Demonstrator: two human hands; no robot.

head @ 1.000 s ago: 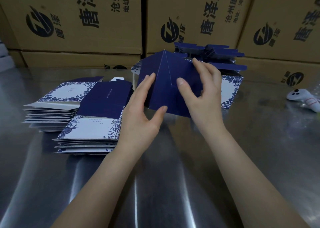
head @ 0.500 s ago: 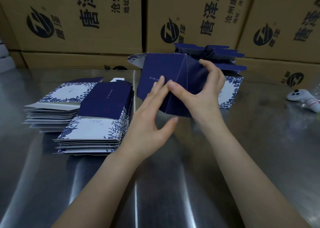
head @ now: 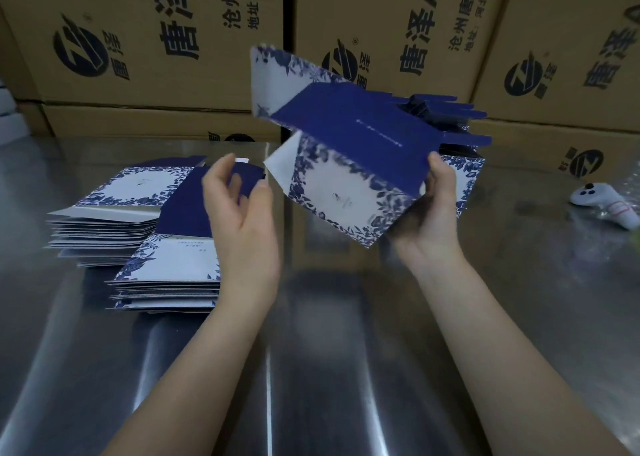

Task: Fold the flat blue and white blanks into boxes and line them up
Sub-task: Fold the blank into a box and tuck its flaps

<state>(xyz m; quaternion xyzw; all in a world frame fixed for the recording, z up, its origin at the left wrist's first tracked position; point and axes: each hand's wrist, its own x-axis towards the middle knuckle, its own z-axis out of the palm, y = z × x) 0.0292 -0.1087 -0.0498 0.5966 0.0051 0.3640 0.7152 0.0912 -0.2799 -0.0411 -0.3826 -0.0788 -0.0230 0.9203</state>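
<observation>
Above the reflective steel table, the right hand grips the half-formed cardboard box by its right edge. The box is tilted, with a smooth navy panel over a white floral panel. The left hand, fingers relaxed, holds nothing beside the flat blank stacks. Half a second earlier both hands touched the box; the left has released.

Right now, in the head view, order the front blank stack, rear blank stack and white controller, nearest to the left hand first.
1. Front blank stack, directly beside the left hand, partly behind it.
2. Rear blank stack, farther left and back.
3. White controller, far off to the right.
</observation>
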